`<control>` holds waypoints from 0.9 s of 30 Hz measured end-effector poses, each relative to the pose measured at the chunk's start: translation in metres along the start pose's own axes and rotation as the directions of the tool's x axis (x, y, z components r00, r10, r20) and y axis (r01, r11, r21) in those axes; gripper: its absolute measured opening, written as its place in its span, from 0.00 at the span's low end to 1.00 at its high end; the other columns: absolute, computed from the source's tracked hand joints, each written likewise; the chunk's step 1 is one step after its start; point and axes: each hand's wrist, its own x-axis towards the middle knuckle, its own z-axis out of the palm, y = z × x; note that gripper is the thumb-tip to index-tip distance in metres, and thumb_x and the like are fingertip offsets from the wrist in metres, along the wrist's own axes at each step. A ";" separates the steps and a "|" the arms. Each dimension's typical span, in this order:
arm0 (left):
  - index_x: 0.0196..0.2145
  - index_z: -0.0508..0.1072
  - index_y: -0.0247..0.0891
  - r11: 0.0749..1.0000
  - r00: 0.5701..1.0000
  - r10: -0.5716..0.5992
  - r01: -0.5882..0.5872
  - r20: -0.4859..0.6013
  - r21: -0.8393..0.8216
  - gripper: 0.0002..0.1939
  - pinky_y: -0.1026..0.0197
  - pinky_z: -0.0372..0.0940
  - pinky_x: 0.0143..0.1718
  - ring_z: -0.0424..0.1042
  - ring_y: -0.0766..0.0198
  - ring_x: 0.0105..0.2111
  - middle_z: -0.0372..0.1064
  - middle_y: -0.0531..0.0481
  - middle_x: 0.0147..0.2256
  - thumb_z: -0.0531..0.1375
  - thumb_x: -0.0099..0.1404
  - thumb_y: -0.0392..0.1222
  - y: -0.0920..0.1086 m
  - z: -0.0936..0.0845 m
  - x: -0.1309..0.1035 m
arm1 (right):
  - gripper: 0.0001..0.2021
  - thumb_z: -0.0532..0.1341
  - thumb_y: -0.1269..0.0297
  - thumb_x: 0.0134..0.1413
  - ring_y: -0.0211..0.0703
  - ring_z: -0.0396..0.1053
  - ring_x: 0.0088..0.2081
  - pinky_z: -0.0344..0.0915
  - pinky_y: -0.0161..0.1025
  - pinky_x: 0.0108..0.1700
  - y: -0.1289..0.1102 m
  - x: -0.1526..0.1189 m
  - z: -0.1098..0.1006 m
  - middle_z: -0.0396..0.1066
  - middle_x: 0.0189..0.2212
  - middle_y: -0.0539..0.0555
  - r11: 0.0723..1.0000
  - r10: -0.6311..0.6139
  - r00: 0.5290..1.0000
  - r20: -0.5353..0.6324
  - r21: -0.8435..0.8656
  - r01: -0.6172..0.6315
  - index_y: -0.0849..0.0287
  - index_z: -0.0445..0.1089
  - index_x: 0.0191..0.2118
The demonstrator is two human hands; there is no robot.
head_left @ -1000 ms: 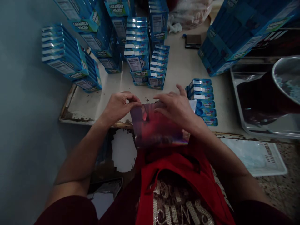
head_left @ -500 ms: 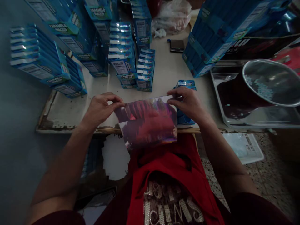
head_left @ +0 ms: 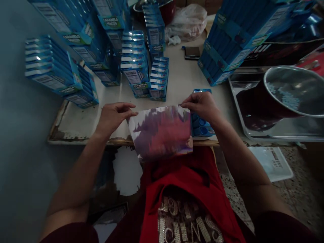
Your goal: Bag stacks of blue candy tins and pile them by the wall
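Note:
A shiny, reflective sheet or flat bag [head_left: 163, 133] hangs over the table's front edge, mirroring red and purple. Its upper left corner is by the fingertips of my left hand [head_left: 113, 118], where thumb and forefinger come together on it. The upper right corner is pinched between thumb and fingers of my right hand [head_left: 202, 106]. Small blue boxes [head_left: 202, 130] lie under and beside my right hand, partly hidden by it. Beyond my hands stand stacked blue boxes [head_left: 136, 72] labelled "Caramelo Macizo".
More blue box stacks stand at the left [head_left: 52, 72] and back right [head_left: 222, 50]. A metal bowl [head_left: 291, 98] with small pale pieces sits on a metal tray [head_left: 249, 135] at the right. A dark flat object [head_left: 191, 53] lies near a plastic bag [head_left: 189, 22].
The view has shifted slightly, so most things appear a little to the right and lower. The sheet's reflections have changed, and its upper left part looks paler. Both hands keep their places at its upper corners.

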 end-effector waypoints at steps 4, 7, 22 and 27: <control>0.39 0.86 0.39 0.981 0.997 -0.076 0.070 -0.028 -0.180 0.21 0.57 0.75 0.43 0.79 0.58 0.38 0.83 0.46 0.37 0.77 0.51 0.54 -0.019 0.000 0.002 | 0.13 0.73 0.55 0.52 0.38 0.66 0.23 0.57 0.38 0.29 -0.002 0.020 0.007 0.72 0.19 0.51 0.996 -0.030 0.999 -0.024 -0.089 0.028 0.62 0.83 0.31; 0.39 0.84 0.37 0.938 0.990 -0.137 0.118 -0.034 -0.326 0.28 0.55 0.77 0.44 0.80 0.58 0.39 0.83 0.43 0.40 0.74 0.55 0.65 -0.036 -0.004 0.001 | 0.13 0.72 0.56 0.52 0.38 0.66 0.23 0.57 0.39 0.30 -0.006 0.029 0.010 0.72 0.19 0.52 0.989 -0.030 0.999 -0.019 -0.142 0.027 0.62 0.84 0.32; 0.33 0.82 0.33 0.689 0.922 -0.379 0.340 0.082 -0.640 0.22 0.63 0.76 0.33 0.77 0.65 0.29 0.80 0.49 0.30 0.82 0.41 0.43 -0.062 0.002 0.004 | 0.11 0.70 0.57 0.52 0.40 0.70 0.25 0.62 0.38 0.32 0.000 0.043 0.019 0.73 0.22 0.51 0.990 -0.029 0.999 0.045 -0.134 0.035 0.60 0.81 0.32; 0.31 0.80 0.33 0.629 0.889 -0.446 0.395 0.104 -0.670 0.16 0.62 0.77 0.35 0.78 0.64 0.29 0.80 0.48 0.30 0.79 0.46 0.35 -0.061 0.000 0.009 | 0.10 0.71 0.57 0.52 0.42 0.71 0.26 0.64 0.39 0.33 0.003 0.046 0.018 0.73 0.23 0.51 0.993 -0.011 0.999 0.045 -0.113 0.016 0.59 0.80 0.33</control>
